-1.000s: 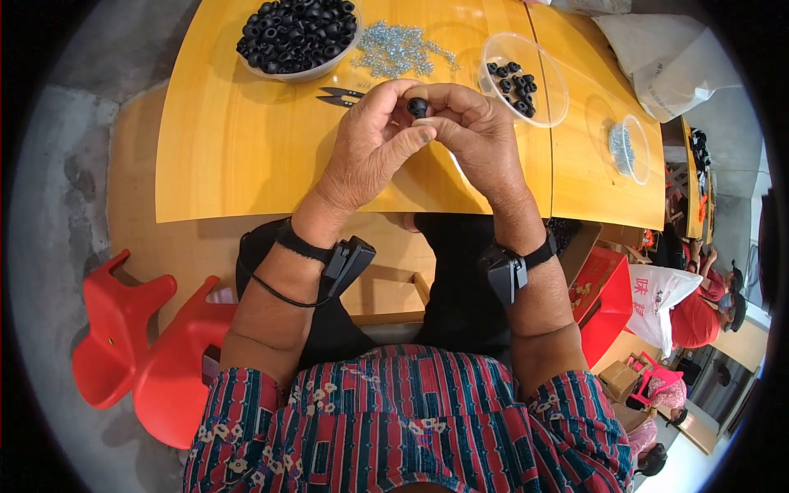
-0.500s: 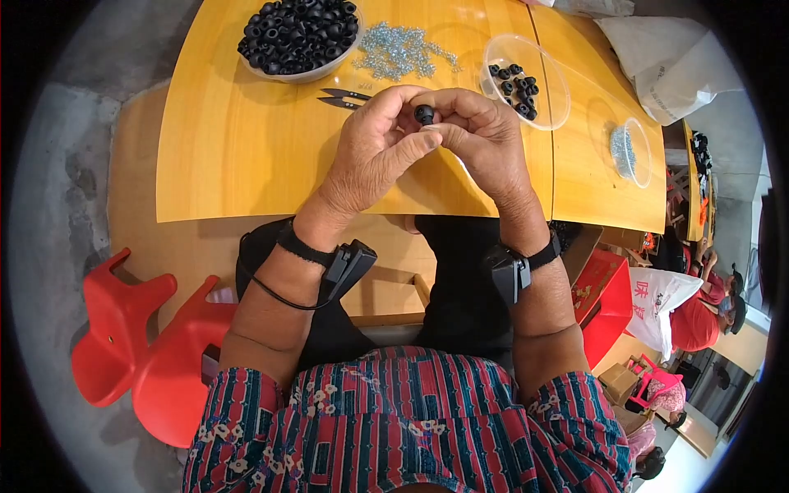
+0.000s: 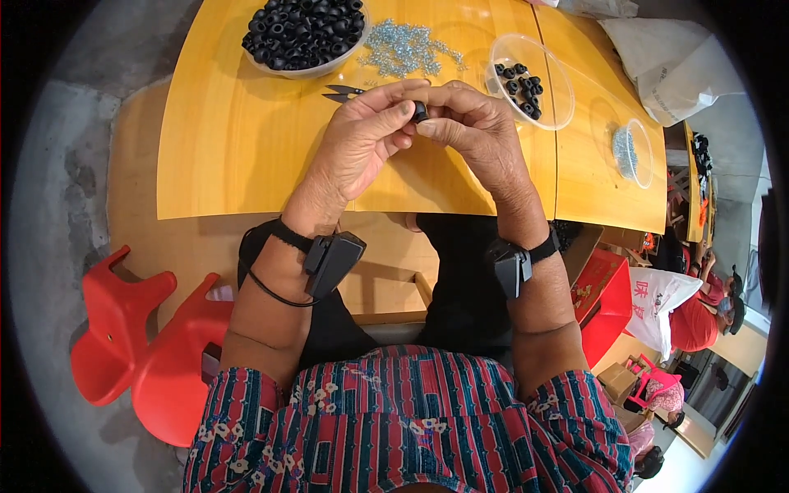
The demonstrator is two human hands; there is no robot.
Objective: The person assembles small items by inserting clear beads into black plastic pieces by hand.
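Both hands, left [image 3: 362, 144] and right [image 3: 472, 131], pinching the black ring [image 3: 420, 111]; left fingers now sliding further over it, mid-assembly above the table [image 3: 230, 156].

Our left hand [image 3: 362, 144] and right hand [image 3: 468, 131] pinch a small black ring [image 3: 420, 111] together above the yellow table [image 3: 238, 148]; a bowl of black rings [image 3: 302, 37] sits beyond.

- A yellow wooden table [image 3: 246, 156] is carrying everything.
- A bowl [image 3: 302, 37] of black rings is sitting at its far left edge.
- A loose pile of silver screws [image 3: 404, 48] is lying just beside the bowl.
- Small scissors [image 3: 343, 92] are lying near the screws.
- A clear dish [image 3: 530, 80] is holding a few black rings.
- A smaller clear cup [image 3: 633, 152] of screws is standing at the right.
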